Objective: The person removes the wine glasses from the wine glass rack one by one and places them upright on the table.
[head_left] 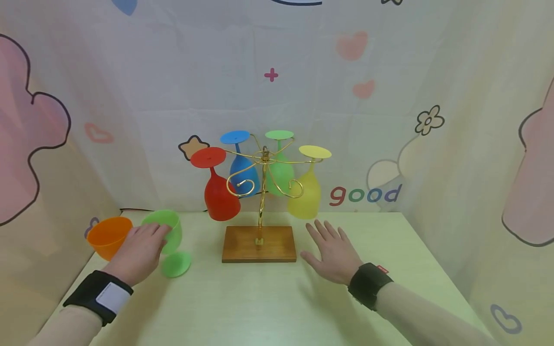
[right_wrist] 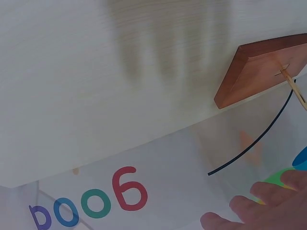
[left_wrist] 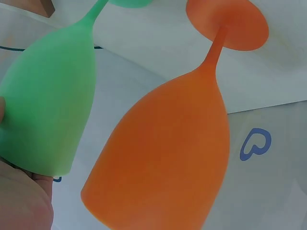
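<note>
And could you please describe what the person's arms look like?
The left grip and right grip are both ungloved. On the left is a broad black wristband with a white rectangular patch; on the right, another black wristband with a small red tag. Pale sleeves appear to cover both forearms.

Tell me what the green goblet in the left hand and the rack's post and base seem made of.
Green goblet: likely plastic, smooth and matte, from its even tint and soft sheen; coated glass isn't ruled out.
Rack's post: apparently metal, polished gold, from bright glints along it.
Rack's base: looks like varnished wood, from its brown tone and slight sheen; veneer possible.
</note>
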`<action>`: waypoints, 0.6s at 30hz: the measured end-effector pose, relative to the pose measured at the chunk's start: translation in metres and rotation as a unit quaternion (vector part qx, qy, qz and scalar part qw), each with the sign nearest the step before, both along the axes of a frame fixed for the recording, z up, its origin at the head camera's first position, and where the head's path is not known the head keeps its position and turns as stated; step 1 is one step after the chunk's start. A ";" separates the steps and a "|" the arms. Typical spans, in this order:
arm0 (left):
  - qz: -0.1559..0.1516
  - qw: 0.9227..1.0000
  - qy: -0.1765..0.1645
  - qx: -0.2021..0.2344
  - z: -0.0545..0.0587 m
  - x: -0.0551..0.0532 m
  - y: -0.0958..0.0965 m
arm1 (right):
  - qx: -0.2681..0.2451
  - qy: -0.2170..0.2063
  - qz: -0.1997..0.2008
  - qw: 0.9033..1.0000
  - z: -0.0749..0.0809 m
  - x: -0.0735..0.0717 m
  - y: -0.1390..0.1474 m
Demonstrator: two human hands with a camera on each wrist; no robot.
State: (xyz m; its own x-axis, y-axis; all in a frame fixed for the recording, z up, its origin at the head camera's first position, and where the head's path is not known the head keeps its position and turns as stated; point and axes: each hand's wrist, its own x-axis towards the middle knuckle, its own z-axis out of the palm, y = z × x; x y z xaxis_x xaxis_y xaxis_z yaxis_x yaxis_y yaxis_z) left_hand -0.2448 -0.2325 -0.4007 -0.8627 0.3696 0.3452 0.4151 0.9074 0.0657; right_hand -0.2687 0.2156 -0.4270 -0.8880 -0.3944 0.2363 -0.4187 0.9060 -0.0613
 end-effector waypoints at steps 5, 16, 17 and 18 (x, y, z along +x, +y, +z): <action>-0.003 1.000 0.000 -0.010 0.001 0.002 0.001 | 0.001 -0.001 0.000 1.000 0.000 0.000 0.000; -0.012 0.999 0.031 -0.012 -0.002 0.003 0.002 | -0.001 -0.002 0.000 1.000 0.002 0.002 0.003; -0.013 0.999 0.033 -0.012 -0.003 0.002 0.002 | -0.002 -0.002 0.000 1.000 0.003 0.002 0.003; -0.014 0.999 0.034 -0.013 -0.004 0.002 0.002 | -0.003 -0.003 0.000 1.000 0.003 0.002 0.003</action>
